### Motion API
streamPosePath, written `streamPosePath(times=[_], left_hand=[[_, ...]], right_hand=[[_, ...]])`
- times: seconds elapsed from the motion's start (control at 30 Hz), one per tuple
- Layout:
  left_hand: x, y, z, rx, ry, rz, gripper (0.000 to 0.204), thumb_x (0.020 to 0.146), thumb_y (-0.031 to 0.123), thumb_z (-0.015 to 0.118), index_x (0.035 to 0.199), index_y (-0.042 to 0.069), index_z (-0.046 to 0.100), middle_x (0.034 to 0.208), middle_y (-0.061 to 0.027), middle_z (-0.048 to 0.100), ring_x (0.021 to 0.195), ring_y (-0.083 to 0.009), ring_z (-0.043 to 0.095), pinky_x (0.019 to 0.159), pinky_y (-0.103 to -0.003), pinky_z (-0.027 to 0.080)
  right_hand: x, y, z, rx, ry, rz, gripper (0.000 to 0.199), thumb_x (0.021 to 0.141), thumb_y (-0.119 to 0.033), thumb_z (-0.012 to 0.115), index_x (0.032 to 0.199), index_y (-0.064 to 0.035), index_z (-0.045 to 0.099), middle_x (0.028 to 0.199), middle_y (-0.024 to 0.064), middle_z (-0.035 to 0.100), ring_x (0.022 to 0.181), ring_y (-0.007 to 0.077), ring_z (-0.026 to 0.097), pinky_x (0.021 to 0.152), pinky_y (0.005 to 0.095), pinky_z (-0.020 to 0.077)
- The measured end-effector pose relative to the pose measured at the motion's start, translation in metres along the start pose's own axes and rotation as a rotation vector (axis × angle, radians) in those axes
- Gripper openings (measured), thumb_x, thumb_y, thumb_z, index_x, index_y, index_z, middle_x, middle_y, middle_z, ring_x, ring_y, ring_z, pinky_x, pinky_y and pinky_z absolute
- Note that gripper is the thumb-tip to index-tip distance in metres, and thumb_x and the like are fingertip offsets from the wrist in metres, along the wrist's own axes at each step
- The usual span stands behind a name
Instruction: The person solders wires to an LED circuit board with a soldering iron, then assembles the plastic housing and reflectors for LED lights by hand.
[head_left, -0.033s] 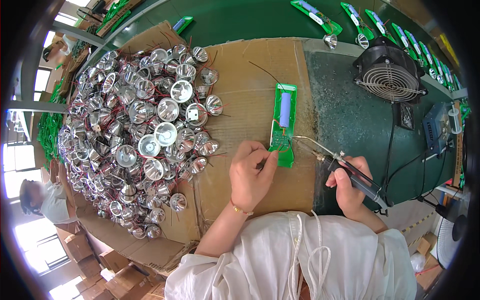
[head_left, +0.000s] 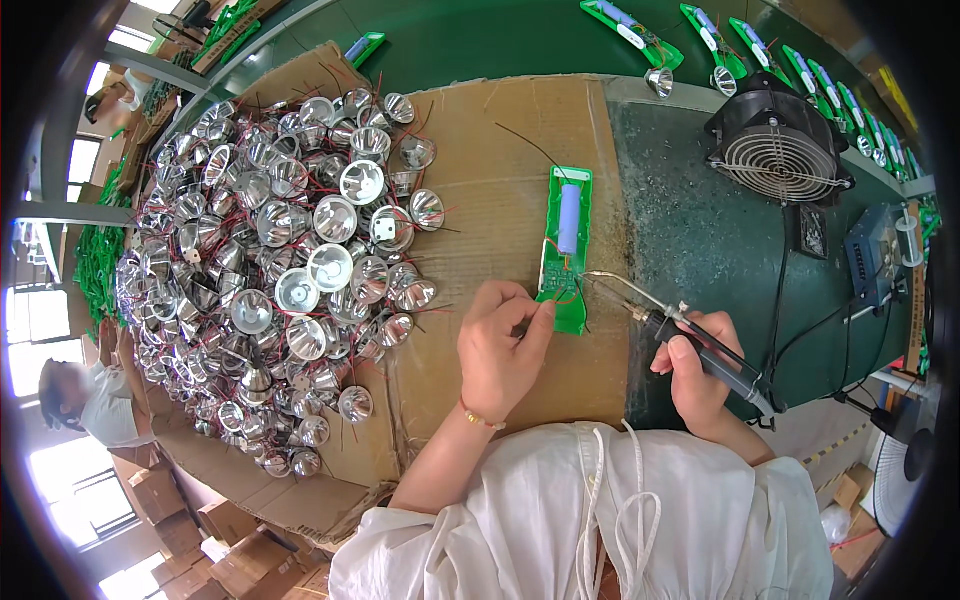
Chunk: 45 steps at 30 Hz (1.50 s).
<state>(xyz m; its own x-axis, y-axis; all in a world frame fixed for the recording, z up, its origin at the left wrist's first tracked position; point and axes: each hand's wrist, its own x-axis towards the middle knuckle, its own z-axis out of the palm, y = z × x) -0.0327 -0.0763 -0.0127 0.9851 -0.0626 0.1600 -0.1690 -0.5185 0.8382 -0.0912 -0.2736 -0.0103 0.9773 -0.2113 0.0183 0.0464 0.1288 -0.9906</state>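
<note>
A green plastic housing (head_left: pixel 573 318) lies on the cardboard, holding a purple cylindrical battery cell (head_left: pixel 570 220) and a small green circuit board (head_left: pixel 558 279). My left hand (head_left: pixel 503 345) is closed in a pinch beside the housing's near end, at a thin red wire (head_left: pixel 568 297) that curves off the board; the fingertips partly hide it. In my right hand (head_left: pixel 697 368) is a soldering iron (head_left: pixel 708 353) with a thin metal feed tube. Its tip points left and reaches the board's right edge; whether it touches cannot be made out.
Many silver reflector cups (head_left: pixel 335 219) with red and black wires fill a cardboard tray (head_left: pixel 330 500) at left. A black fan (head_left: pixel 780 150) and blue soldering station (head_left: pixel 873 258) stand at right. More green housings (head_left: pixel 632 35) line the far bench. Another person (head_left: pixel 105 400) is at far left.
</note>
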Motion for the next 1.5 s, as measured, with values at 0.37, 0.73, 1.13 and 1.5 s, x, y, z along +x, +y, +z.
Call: streamPosePath(times=[0.37,0.73,1.13,1.5], left_hand=[[0.002,-0.002,-0.001,0.052,-0.018,-0.005,0.012,0.075,0.012,0.064,0.070,0.001,0.062,0.077,-0.0084,0.055,0.058,-0.0206,0.053,0.050,-0.030,0.041],[0.001,-0.003,0.004,0.049,0.023,-0.061,0.014,0.077,0.013,0.062,0.070,0.001,0.060,0.077,-0.0095,0.057,0.061,-0.0242,0.055,0.053,-0.032,0.042],[0.003,-0.002,0.005,0.049,0.024,-0.083,0.013,0.075,0.011,0.062,0.068,0.001,0.059,0.076,-0.0082,0.057,0.059,-0.0242,0.055,0.051,-0.032,0.042],[0.004,-0.003,0.006,0.053,0.035,-0.055,0.012,0.075,0.010,0.062,0.067,0.001,0.060,0.076,-0.0085,0.057,0.060,-0.0241,0.055,0.053,-0.032,0.043]], right_hand=[[0.000,0.002,-0.003,-0.022,-0.026,0.001,0.019,0.083,-0.010,0.057,0.088,0.0008,0.043,0.073,0.0098,0.053,0.055,0.0109,0.054,0.048,0.0226,0.0463],[0.007,0.006,0.010,-0.010,-0.087,0.029,0.018,0.082,-0.007,0.058,0.089,0.0013,0.044,0.075,0.0098,0.055,0.056,0.0106,0.055,0.049,0.0228,0.0472],[0.012,0.006,0.013,0.031,-0.025,0.135,0.015,0.081,-0.007,0.059,0.086,0.0002,0.046,0.065,0.0084,0.056,0.052,0.0100,0.053,0.046,0.0229,0.0454],[0.006,0.004,0.004,0.044,0.026,0.063,0.018,0.083,-0.010,0.057,0.089,0.0002,0.044,0.065,0.0083,0.055,0.053,0.0112,0.054,0.047,0.0228,0.0456]])
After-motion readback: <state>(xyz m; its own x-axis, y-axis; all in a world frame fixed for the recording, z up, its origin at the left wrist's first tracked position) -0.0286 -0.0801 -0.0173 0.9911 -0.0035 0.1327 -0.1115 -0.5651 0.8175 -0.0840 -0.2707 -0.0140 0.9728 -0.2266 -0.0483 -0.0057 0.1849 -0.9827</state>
